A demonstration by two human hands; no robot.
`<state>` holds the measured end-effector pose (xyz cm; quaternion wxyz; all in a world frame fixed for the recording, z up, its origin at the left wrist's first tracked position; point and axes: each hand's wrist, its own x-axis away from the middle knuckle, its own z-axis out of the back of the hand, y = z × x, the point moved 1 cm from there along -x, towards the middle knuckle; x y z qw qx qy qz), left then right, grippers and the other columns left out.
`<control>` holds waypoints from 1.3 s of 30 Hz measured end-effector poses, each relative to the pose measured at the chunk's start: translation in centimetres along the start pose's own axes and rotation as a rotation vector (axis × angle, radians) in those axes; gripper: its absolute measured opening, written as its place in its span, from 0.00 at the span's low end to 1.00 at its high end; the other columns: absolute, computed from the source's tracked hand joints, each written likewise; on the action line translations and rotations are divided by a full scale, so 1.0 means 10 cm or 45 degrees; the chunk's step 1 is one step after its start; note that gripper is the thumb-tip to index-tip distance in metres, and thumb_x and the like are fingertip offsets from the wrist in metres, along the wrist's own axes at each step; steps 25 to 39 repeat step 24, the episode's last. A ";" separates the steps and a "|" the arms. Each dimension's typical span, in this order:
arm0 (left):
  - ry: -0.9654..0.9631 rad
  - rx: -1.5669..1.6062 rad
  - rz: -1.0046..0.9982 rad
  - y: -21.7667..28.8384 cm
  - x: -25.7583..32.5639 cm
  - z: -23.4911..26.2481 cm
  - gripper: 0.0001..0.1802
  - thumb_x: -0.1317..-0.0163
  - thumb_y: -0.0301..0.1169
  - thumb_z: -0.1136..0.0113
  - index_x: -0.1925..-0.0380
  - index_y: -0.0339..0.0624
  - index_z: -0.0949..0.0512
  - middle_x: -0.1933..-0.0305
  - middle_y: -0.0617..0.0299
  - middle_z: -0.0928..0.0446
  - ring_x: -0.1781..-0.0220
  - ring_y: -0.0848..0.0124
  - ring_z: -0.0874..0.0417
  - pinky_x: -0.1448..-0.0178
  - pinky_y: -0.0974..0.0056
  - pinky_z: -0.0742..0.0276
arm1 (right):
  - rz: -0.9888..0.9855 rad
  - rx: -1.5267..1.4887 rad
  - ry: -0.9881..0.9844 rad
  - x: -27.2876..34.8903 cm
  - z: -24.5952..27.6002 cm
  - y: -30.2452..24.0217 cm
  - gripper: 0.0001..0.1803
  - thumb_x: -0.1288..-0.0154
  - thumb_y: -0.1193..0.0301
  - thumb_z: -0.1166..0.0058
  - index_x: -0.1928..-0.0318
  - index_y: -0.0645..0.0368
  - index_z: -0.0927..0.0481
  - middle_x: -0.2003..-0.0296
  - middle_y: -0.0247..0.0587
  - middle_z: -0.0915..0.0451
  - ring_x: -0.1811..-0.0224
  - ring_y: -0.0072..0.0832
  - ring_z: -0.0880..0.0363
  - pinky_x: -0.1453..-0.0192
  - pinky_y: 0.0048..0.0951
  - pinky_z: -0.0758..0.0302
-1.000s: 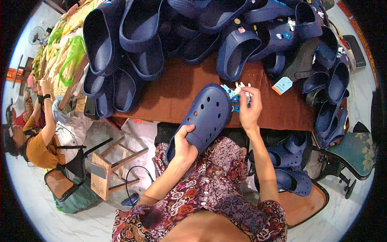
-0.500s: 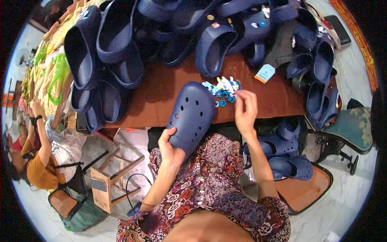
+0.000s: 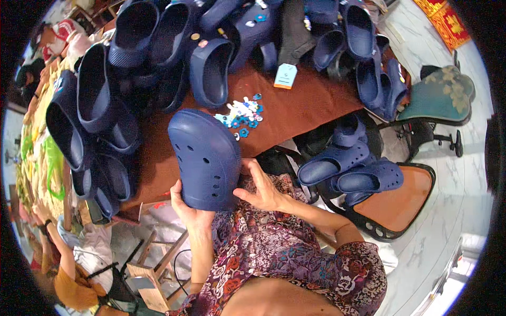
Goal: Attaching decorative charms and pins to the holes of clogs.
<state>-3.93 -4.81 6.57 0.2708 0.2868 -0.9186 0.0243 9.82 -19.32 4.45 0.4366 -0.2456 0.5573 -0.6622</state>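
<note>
Left hand (image 3: 191, 209) grips the clog (image 3: 207, 158) by its heel, toe up, while the right hand (image 3: 262, 188) steadies its side with spread fingers, charms (image 3: 241, 114) lying close on the table (image 3: 300, 105).

Your clog (image 3: 208, 158): matt, smooth navy foam-plastic, punched holes | table (image 3: 305, 105): smooth brown wood | charms (image 3: 242, 113): glossy plastic | your dress (image 3: 284, 258): patterned cloth

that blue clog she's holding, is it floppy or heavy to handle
Probably light: the left hand props the blue clog upright from its lower end alone, while the right hand only rests on its side. It likely stays fairly stiff, since its rounded toe keeps its shape unsupported. The smooth moulded surface might be a little slippery, though the holes offer some grip.
</note>
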 end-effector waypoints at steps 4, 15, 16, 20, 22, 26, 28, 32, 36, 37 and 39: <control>-0.027 -0.213 0.016 -0.21 0.02 -0.11 0.24 0.36 0.42 0.47 0.46 0.39 0.24 0.41 0.51 0.22 0.39 0.53 0.22 0.31 0.45 0.31 | -0.030 -0.110 0.116 0.00 0.25 -0.03 0.42 0.35 0.58 0.38 0.32 0.68 0.44 0.39 0.56 0.35 0.33 0.43 0.35 0.30 0.40 0.38; -0.156 -0.548 0.356 -0.92 0.05 -0.25 0.24 0.33 0.45 0.46 0.44 0.41 0.25 0.40 0.54 0.22 0.39 0.58 0.23 0.32 0.50 0.30 | -0.164 -0.153 0.652 -0.15 1.05 -0.05 0.24 0.34 0.62 0.37 0.45 0.62 0.30 0.55 0.37 0.24 0.52 0.22 0.26 0.45 0.28 0.27; -0.295 -0.598 0.348 -0.95 0.05 -0.21 0.24 0.33 0.45 0.46 0.44 0.41 0.25 0.39 0.54 0.23 0.38 0.58 0.23 0.31 0.50 0.31 | -0.169 -0.183 0.714 -0.16 1.16 -0.03 0.23 0.34 0.62 0.36 0.47 0.62 0.29 0.57 0.36 0.22 0.54 0.21 0.25 0.49 0.28 0.25; -0.498 -0.841 0.339 -0.97 0.16 -0.23 0.31 0.33 0.45 0.47 0.37 0.34 0.32 0.35 0.47 0.28 0.38 0.56 0.24 0.32 0.54 0.30 | -0.199 0.031 0.980 -0.06 1.99 0.01 0.23 0.35 0.60 0.35 0.48 0.62 0.26 0.56 0.38 0.20 0.55 0.22 0.24 0.49 0.29 0.24; -0.490 -1.096 0.356 -0.86 0.12 -0.09 0.34 0.32 0.45 0.46 0.34 0.34 0.35 0.33 0.49 0.30 0.34 0.61 0.27 0.29 0.55 0.33 | -0.309 0.017 1.147 0.08 2.40 -0.07 0.25 0.35 0.57 0.36 0.49 0.63 0.25 0.56 0.38 0.19 0.54 0.25 0.21 0.48 0.29 0.24; -0.447 -1.162 0.317 -0.77 0.05 0.04 0.37 0.33 0.47 0.46 0.31 0.34 0.39 0.32 0.46 0.32 0.32 0.58 0.29 0.27 0.53 0.35 | -0.374 -0.072 1.118 0.14 2.66 -0.10 0.26 0.34 0.55 0.37 0.47 0.63 0.24 0.55 0.40 0.18 0.53 0.27 0.20 0.47 0.29 0.23; -0.447 -1.162 0.317 -0.77 0.05 0.04 0.37 0.33 0.47 0.46 0.31 0.34 0.39 0.32 0.46 0.32 0.32 0.58 0.29 0.27 0.53 0.35 | -0.374 -0.072 1.118 0.14 2.66 -0.10 0.26 0.34 0.55 0.37 0.47 0.63 0.24 0.55 0.40 0.18 0.53 0.27 0.20 0.47 0.29 0.23; -0.447 -1.162 0.317 -0.77 0.05 0.04 0.37 0.33 0.47 0.46 0.31 0.34 0.39 0.32 0.46 0.32 0.32 0.58 0.29 0.27 0.53 0.35 | -0.374 -0.072 1.118 0.14 2.66 -0.10 0.26 0.34 0.55 0.37 0.47 0.63 0.24 0.55 0.40 0.18 0.53 0.27 0.20 0.47 0.29 0.23; -0.447 -1.162 0.317 -0.77 0.05 0.04 0.37 0.33 0.47 0.46 0.31 0.34 0.39 0.32 0.46 0.32 0.32 0.58 0.29 0.27 0.53 0.35 | -0.374 -0.072 1.118 0.14 2.66 -0.10 0.26 0.34 0.55 0.37 0.47 0.63 0.24 0.55 0.40 0.18 0.53 0.27 0.20 0.47 0.29 0.23; -0.447 -1.162 0.317 -0.77 0.05 0.04 0.37 0.33 0.47 0.46 0.31 0.34 0.39 0.32 0.46 0.32 0.32 0.58 0.29 0.27 0.53 0.35 | -0.374 -0.072 1.118 0.14 2.66 -0.10 0.26 0.34 0.55 0.37 0.47 0.63 0.24 0.55 0.40 0.18 0.53 0.27 0.20 0.47 0.29 0.23; -0.447 -1.162 0.317 -0.77 0.05 0.04 0.37 0.33 0.47 0.46 0.31 0.34 0.39 0.32 0.46 0.32 0.32 0.58 0.29 0.27 0.53 0.35 | -0.374 -0.072 1.118 0.14 2.66 -0.10 0.26 0.34 0.55 0.37 0.47 0.63 0.24 0.55 0.40 0.18 0.53 0.27 0.20 0.47 0.29 0.23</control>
